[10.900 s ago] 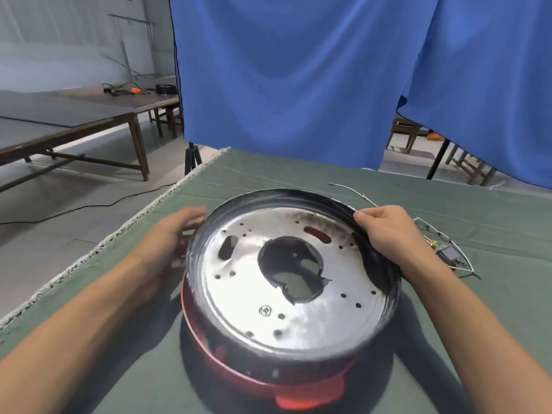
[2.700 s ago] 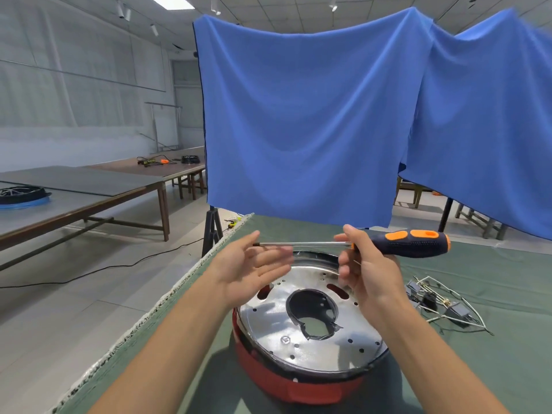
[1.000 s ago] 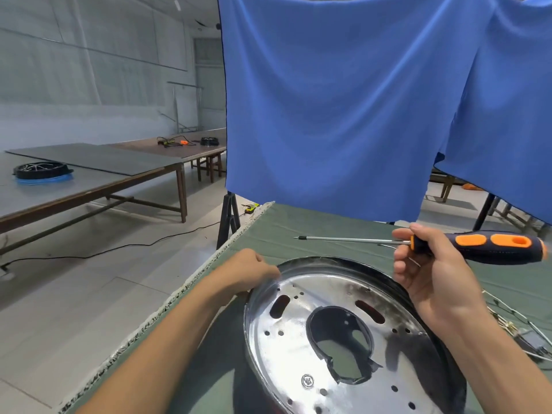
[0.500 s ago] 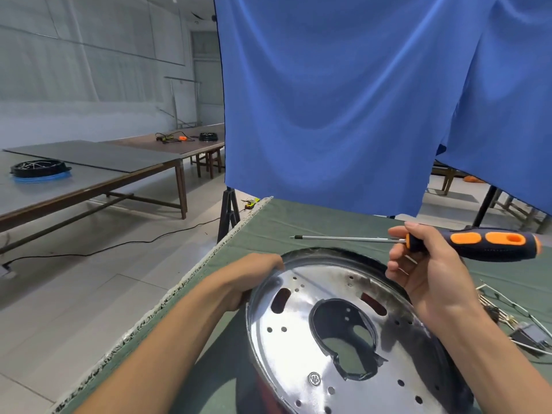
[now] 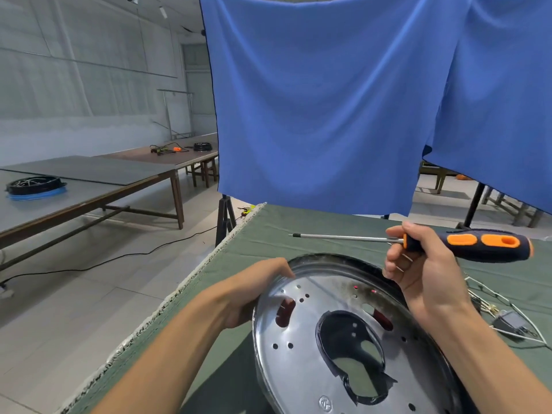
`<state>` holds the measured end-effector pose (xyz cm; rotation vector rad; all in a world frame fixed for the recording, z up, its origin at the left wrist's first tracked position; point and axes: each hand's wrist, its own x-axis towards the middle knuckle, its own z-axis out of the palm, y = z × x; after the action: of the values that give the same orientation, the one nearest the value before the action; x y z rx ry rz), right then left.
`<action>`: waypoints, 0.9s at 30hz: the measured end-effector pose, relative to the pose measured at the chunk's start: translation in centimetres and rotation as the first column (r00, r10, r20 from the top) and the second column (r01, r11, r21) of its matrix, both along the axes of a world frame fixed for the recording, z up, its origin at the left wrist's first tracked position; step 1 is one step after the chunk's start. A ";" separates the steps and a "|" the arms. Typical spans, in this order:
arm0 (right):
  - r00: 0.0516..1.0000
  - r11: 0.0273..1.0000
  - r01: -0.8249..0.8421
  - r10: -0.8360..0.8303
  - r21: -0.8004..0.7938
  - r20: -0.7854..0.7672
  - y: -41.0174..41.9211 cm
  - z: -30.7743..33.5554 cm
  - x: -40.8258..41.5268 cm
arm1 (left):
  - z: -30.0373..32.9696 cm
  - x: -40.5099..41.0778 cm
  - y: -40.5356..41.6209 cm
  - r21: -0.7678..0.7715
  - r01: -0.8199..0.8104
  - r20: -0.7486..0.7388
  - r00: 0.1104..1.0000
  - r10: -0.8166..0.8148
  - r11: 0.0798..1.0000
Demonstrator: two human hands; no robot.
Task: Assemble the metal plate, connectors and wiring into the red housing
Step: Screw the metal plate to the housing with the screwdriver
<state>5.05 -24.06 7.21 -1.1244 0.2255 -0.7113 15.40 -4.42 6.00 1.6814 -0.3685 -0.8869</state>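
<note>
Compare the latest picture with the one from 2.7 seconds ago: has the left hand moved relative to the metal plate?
Yes. The left hand was raised at the screwdriver tip above the metal plate; it has come down to grip the plate's left rim.

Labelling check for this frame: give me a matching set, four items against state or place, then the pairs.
Things:
1. screwdriver
2. metal plate
3. wiring bundle
4. blue cloth

States:
A. hangs behind the table
B. lies on the green cover, right of the plate
C. held level above the plate by the right hand
D. rim gripped by the left hand

Pairs: 1-C, 2-D, 3-B, 4-A
</note>
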 end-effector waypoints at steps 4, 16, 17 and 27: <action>0.999 1.000 -0.016 0.015 -0.027 -0.043 -0.3 0.1 -0.4 | -0.5 -0.2 0.1 0.049 -0.068 0.051 0.997 0.065 0.996; 1.000 0.999 -0.030 0.030 -0.043 -0.008 -0.2 2.0 -1.9 | -1.0 -0.1 -0.7 0.052 -0.258 0.249 0.939 0.238 0.965; 1.000 0.999 -0.028 0.027 -0.046 -0.009 -0.1 2.2 -2.1 | -1.1 -0.2 -0.8 0.071 -0.245 0.267 0.939 0.218 0.967; 0.998 0.999 -0.005 0.003 -0.039 -0.057 -0.3 2.3 -3.0 | -2.1 -0.7 -1.8 0.227 -0.216 0.597 0.801 0.039 0.950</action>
<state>2.03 -24.36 9.48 -1.1829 0.2591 -0.6831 14.70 -6.23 3.85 2.2177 -0.5518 -0.2969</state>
